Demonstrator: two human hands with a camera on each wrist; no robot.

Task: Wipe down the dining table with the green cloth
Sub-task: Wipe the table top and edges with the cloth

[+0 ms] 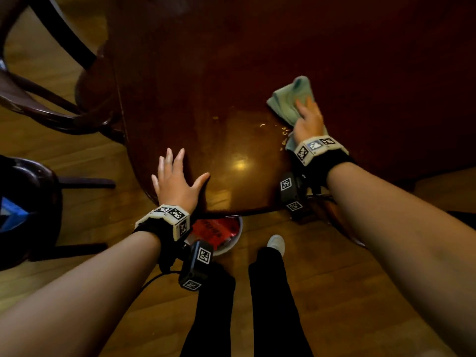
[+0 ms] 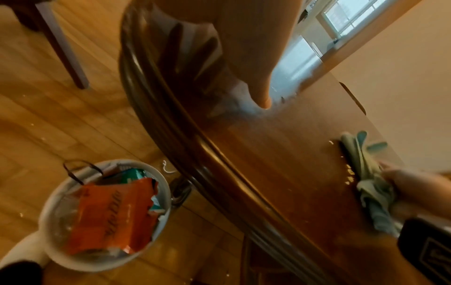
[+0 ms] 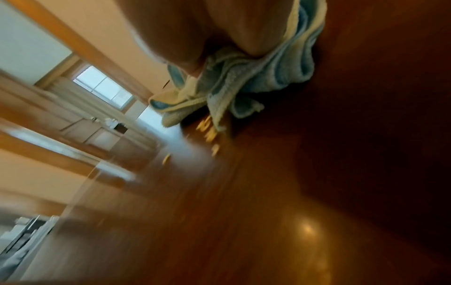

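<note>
cloth [image 1: 291,99] on desk [image 1: 231,73], right side, under right hand [image 1: 307,122] | crumbs [image 1: 283,131] just left of cloth | left hand [image 1: 175,181] on desk's near-left edge | bin [image 2: 161,181] on floor below near edge | chair [image 1: 38,99] left of desk

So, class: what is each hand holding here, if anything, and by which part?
The right hand presses the bunched green cloth by its near end on the dining table. The left hand holds nothing, spread at the table's edge.

Bin [image 2: 163,186]: round and white, on the floor at lower left of the left wrist view, holding an orange wrapper [image 2: 114,214].
Chairs: a dark wooden chair [image 1: 49,109] at upper left of the head view, another [image 1: 31,202] at the left edge.
Floor [image 1: 334,292]: light wood planks.
Window [image 2: 351,18]: bright, upper right of the left wrist view.
</note>
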